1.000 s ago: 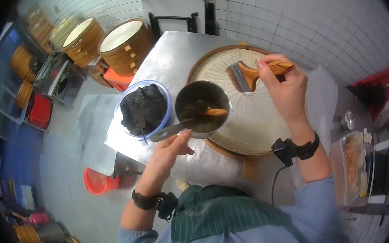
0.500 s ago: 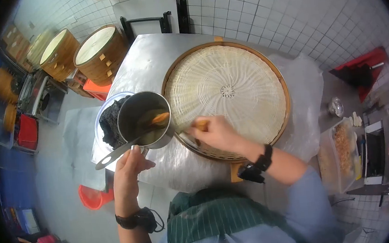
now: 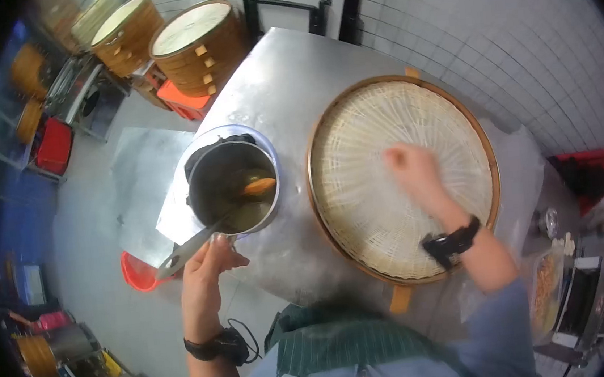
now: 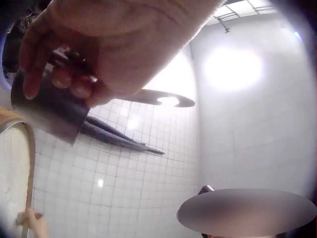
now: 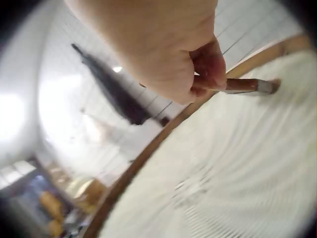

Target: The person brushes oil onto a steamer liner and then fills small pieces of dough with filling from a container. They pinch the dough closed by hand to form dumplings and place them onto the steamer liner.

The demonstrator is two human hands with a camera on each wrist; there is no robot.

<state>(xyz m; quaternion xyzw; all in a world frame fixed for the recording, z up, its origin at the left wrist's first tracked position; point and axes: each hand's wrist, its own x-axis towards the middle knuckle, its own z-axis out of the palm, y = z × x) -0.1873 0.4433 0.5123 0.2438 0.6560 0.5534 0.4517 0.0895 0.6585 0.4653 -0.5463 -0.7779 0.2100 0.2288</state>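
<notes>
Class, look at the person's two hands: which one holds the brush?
The right hand, the one over the woven tray: it grips the brush, whereas the left hand holds the metal pot.

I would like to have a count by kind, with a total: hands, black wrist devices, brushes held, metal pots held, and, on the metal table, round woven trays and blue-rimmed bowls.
Hands: 2 (left hand, right hand)
Black wrist devices: 2
Brush: 1
Metal pot: 1
Round woven tray: 1
Blue-rimmed bowl: 1
Total: 8
</notes>
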